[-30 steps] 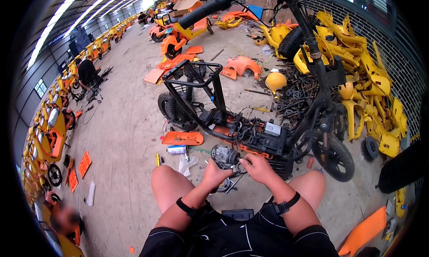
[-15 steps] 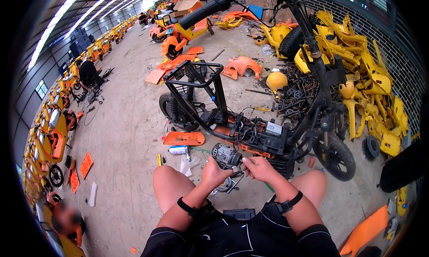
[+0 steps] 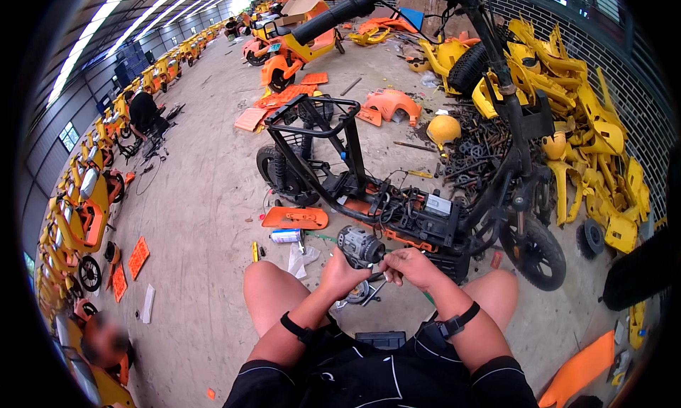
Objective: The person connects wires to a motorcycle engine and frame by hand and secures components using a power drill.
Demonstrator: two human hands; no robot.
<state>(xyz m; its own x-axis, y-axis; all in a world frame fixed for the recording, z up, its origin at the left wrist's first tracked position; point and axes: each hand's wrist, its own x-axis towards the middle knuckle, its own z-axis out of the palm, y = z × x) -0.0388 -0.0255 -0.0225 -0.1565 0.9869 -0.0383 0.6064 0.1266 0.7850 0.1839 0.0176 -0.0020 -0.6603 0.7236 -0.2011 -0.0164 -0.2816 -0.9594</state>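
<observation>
Your left hand (image 3: pixel 342 275) holds the grey drill (image 3: pixel 360 246) in front of you, on the near side of the stripped black scooter (image 3: pixel 401 206). Your right hand (image 3: pixel 411 265) is drawn narrow at the drill's nose; whether it pinches a small part, I cannot tell. Brace the drill with the left, line the right up with its nose, and don't let it spin meanwhile

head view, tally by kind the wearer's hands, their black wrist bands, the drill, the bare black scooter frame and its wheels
Wearer's hands: 2 (left hand, right hand)
Wrist bands: 2 (left band, right band)
Power drill: 1
Scooter frame: 1
Frame's wheels: 2 (rear wheel, front wheel)
Total: 8
</observation>
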